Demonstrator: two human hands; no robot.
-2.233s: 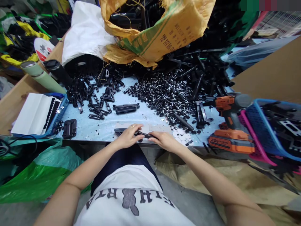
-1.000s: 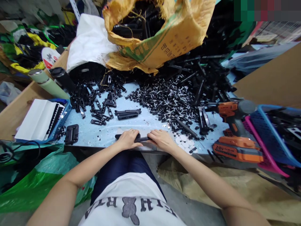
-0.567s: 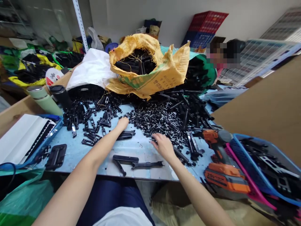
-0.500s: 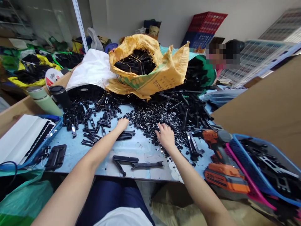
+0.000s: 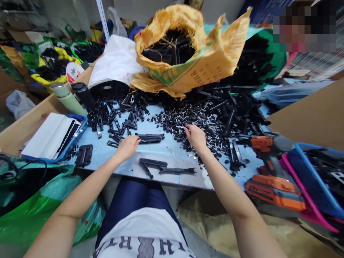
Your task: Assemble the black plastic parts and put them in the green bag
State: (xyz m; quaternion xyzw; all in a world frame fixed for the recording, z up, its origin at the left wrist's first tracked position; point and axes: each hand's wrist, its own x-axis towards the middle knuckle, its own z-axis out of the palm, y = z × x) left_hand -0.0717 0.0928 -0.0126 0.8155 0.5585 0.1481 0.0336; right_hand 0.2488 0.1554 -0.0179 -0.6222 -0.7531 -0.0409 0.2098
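Observation:
My left hand (image 5: 128,146) is closed in a pinch above the left part of the blue tabletop, with a thin bright screw (image 5: 142,141) at its fingertips. Just beyond it lie long black plastic arms (image 5: 152,138). My right hand (image 5: 196,137) pinches another small screw (image 5: 181,127) at the near edge of a spread pile of black-headed screws (image 5: 206,120). Between my hands and the table's front edge rests a hinged black bracket (image 5: 153,163), with a straight black bar (image 5: 178,170) touching its right end.
An orange cordless drill (image 5: 274,179) lies at right by a blue basket (image 5: 309,157). Behind the screws stands a yellow woven sack (image 5: 209,71) of black parts. Left are black clips (image 5: 131,120), a green flask (image 5: 68,100) and a dark cup (image 5: 83,95). A person (image 5: 301,28) is at far right.
My left hand has drawn back from the screw pile toward me and pinches a screw. My right hand has gone from spread fingers to a pinch. The view has tilted down.

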